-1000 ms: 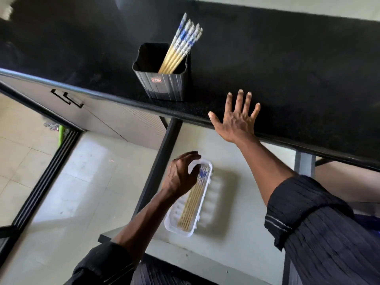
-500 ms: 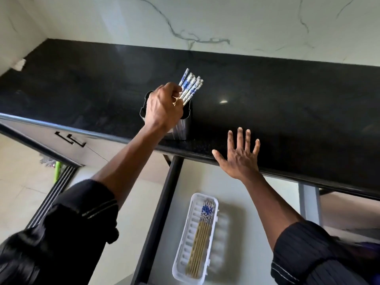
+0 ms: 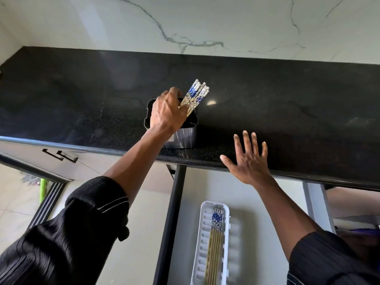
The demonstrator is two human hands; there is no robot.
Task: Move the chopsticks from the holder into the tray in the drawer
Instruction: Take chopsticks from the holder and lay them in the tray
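Left hand (image 3: 167,112) reaches over the black holder (image 3: 149,114) on the dark tabletop (image 3: 82,95), grip closed around the bundle of chopsticks (image 3: 196,95) at mid-shaft. Chopsticks tilt up and to the right from the grip, blue-patterned ends on top, lower ends hidden behind the hand and down in the holder. Holder sits under the grip, near the tabletop front edge; nothing else visible inside it. Right of the grip, right hand (image 3: 248,161) lies flat on the tabletop edge, fingers spread wide, holding nothing. Below and right of the left grip, the open drawer (image 3: 185,202) holds a white tray (image 3: 203,227); several more chopsticks lie in it, long axis running front to back, patterned ends toward the tabletop.
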